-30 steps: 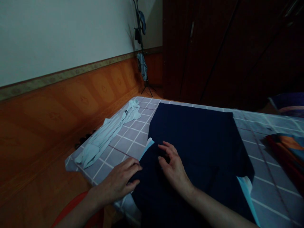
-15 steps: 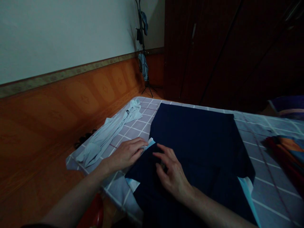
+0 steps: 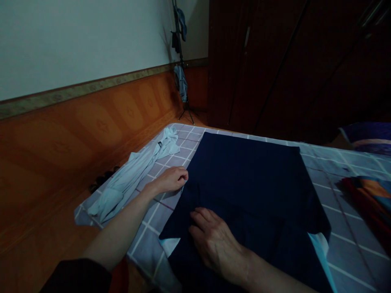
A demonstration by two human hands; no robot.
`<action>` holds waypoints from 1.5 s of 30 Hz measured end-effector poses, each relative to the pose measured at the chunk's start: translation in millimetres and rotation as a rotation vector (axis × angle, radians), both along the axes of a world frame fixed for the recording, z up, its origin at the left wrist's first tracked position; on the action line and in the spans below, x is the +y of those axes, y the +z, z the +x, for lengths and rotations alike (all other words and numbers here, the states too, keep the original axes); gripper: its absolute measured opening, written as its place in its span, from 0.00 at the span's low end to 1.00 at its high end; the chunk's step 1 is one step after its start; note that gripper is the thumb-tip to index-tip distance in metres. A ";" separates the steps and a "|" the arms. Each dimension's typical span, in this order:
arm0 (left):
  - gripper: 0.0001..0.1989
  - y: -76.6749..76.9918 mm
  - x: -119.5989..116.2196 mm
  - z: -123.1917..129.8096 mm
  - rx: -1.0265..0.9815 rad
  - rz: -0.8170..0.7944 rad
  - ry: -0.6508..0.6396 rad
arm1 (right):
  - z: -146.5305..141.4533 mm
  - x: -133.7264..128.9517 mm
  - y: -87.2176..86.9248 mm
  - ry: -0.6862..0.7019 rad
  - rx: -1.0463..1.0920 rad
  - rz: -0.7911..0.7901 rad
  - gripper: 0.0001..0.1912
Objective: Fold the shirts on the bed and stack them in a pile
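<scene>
A dark navy shirt (image 3: 253,175) lies spread on the bed, with light blue-white fabric showing at its left and right edges. My left hand (image 3: 172,179) is at the shirt's left edge, fingers closed in a pinch on the cloth there. Lower and further right, my right hand (image 3: 214,240) rests on the navy fabric with its fingers curled together and down against it. Its fingertips are partly hidden. A crease runs in the cloth just above the right hand.
A checked sheet (image 3: 152,219) covers the bed. A crumpled pale blue garment (image 3: 128,179) lies along its left side, and a pile of folded clothes (image 3: 366,199) sits at the right. Beyond stand a coat rack (image 3: 181,53) and a dark wardrobe (image 3: 275,69).
My left hand has closed at the shirt's left edge, and the light flap there is now mostly out of sight. My right hand has drawn back toward me, its spread fingers now curled.
</scene>
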State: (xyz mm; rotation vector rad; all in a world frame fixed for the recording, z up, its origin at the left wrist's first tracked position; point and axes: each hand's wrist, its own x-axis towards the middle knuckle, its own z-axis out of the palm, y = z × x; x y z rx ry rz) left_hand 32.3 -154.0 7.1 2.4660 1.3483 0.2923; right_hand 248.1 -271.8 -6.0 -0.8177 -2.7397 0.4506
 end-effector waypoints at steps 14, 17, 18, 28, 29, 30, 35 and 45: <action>0.11 1.1 -8.3 0.5 0.014 0.038 0.068 | 2.3 -1.6 -8.8 -0.056 0.028 -0.012 0.13; 0.15 6.4 -13.6 5.6 -0.052 0.114 0.069 | 1.7 -1.4 -4.5 -0.042 0.005 -0.026 0.12; 0.16 8.6 -16.5 8.8 -0.094 0.140 0.055 | 1.4 -1.8 -3.0 -0.034 0.005 -0.025 0.12; 0.08 8.6 -29.7 26.8 -0.013 0.049 -0.155 | -3.1 -3.0 -3.2 0.005 -0.056 0.062 0.08; 0.08 8.2 -30.2 27.8 -0.038 0.070 -0.163 | -3.1 -3.1 -4.7 0.014 -0.052 0.069 0.08; 0.09 7.6 -31.0 29.1 -0.060 0.094 -0.174 | -3.0 -3.5 -6.1 0.026 -0.042 0.072 0.07; 0.23 -3.9 -36.4 35.9 0.127 0.100 -0.281 | -2.9 -4.9 -7.0 0.095 0.028 0.091 0.01; 0.32 -23.1 -36.7 38.2 0.306 0.165 -0.349 | -3.0 1.8 1.6 0.133 0.022 0.183 0.08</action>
